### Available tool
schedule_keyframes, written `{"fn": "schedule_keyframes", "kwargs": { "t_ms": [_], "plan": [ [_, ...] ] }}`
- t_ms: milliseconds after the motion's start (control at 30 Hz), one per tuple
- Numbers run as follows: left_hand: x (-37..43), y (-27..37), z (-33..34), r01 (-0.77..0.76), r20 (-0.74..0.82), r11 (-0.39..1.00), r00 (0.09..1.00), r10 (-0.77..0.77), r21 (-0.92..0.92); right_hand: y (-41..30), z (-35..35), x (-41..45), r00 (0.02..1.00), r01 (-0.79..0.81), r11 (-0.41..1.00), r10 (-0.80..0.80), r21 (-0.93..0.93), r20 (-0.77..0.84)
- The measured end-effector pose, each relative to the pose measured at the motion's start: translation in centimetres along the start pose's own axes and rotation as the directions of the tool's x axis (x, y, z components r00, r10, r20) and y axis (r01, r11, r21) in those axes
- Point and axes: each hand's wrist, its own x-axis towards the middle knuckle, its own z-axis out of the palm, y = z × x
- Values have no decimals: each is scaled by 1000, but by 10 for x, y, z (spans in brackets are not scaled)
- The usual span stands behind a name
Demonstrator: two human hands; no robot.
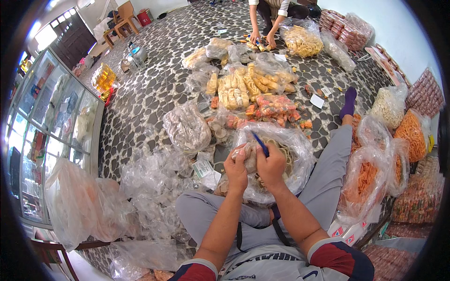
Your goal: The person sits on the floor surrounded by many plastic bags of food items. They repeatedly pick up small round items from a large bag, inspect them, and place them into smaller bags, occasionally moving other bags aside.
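My left hand (pixel 236 170) pinches the top of a small clear plastic bag (pixel 250 154) with pale contents. My right hand (pixel 272 163) is closed on a slim blue tool (pixel 260 143), perhaps a pen or a knife, and its fingers also touch the small bag. Both hands are above a large open clear plastic bag (pixel 302 154) of pale round chips, which stands between my legs. Just beyond it lie packets of red and orange snacks (pixel 276 105) and packets of yellowish snacks (pixel 233 91). A bulging bag of greyish pieces (pixel 187 128) sits to the left.
Empty plastic bags (pixel 154 182) are heaped at the left, near a glass display cabinet (pixel 63 119). Open bags of orange snacks (pixel 367 179) stand by my right leg. Across the patterned floor a person (pixel 269 21) crouches, hands on yellowish packets. White cards (pixel 317 101) lie about.
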Motion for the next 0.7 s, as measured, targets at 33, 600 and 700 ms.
{"fn": "schedule_keyframes", "kwargs": {
  "t_ms": [33,600,700],
  "plan": [
    [1,-3,2,46,-28,999,999,-47,-18,1,0,3,990,-136,990,135,30,31],
    [1,-20,0,330,-25,920,939,-343,-211,46,9,24,841,-533,725,400,436,364],
    [-1,-27,5,365,-126,909,911,-394,-200,56,9,17,863,-488,780,366,391,348]
  ]
}}
